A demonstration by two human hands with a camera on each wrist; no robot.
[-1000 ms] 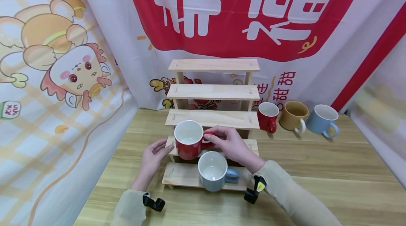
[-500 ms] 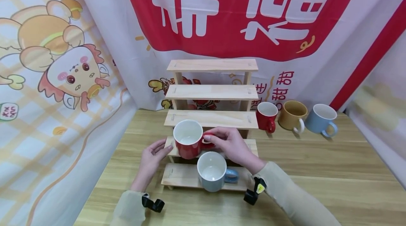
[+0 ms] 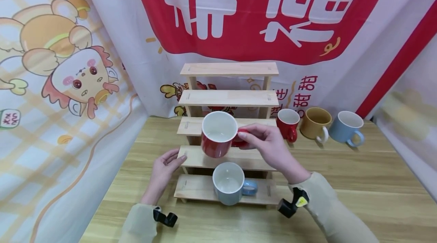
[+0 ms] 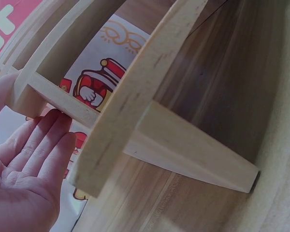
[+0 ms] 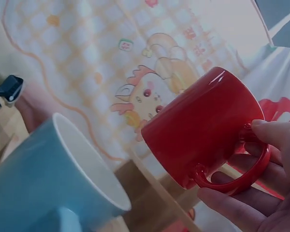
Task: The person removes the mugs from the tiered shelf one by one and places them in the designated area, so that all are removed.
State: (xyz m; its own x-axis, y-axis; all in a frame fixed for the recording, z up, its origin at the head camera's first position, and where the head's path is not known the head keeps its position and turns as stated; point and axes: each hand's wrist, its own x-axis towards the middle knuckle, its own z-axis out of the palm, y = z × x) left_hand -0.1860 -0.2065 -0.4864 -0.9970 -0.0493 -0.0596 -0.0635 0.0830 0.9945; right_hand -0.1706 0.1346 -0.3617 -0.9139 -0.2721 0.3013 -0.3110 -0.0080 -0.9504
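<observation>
With fingers pinching its handle, the right hand has lifted the white-lined red mug higher above the pale wooden stepped rack, apparently mid-carry; the left hand rests relaxed fingers beside the rack.

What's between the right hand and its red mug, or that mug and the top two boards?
Nothing visible. The right hand grips the red mug directly by its handle, and no object shows between that mug and the top two boards. The blue mug on the lowest board sits off that path.
</observation>
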